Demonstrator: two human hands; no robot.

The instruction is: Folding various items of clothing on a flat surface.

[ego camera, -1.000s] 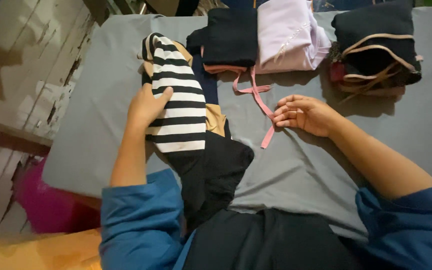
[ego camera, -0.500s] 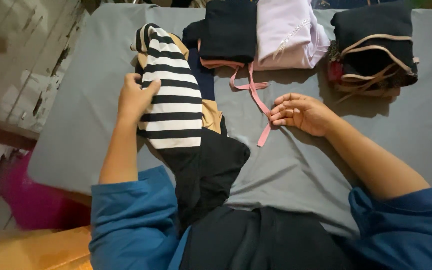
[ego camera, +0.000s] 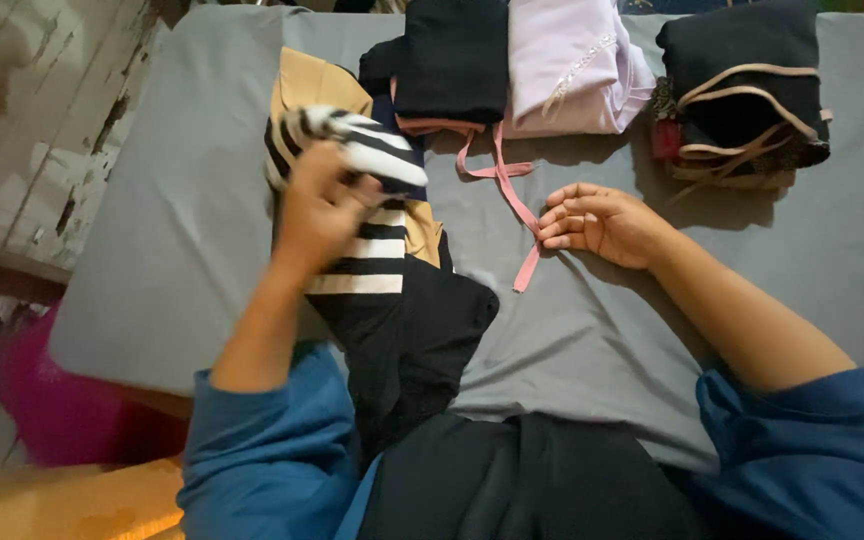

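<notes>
My left hand (ego camera: 317,205) grips the far end of a black-and-white striped garment (ego camera: 372,255) and has it folded back toward me, baring a tan part (ego camera: 317,85) beneath. The garment's black lower part (ego camera: 417,340) trails down to my lap. My right hand (ego camera: 597,222) rests loosely curled on the grey sheet (ego camera: 602,330), its fingertips touching a pink ribbon (ego camera: 524,215) that runs from under the folded clothes.
Folded clothes line the far edge: a black piece (ego camera: 457,60), a lilac piece (ego camera: 572,65), and a dark bundle with tan straps (ego camera: 742,95). A worn white wall (ego camera: 32,120) stands left. A magenta tub (ego camera: 62,400) sits below the mattress edge.
My left hand closed on the striped garment's top end and pulled it back over itself, exposing the tan layer. My right hand stayed in place on the ribbon.
</notes>
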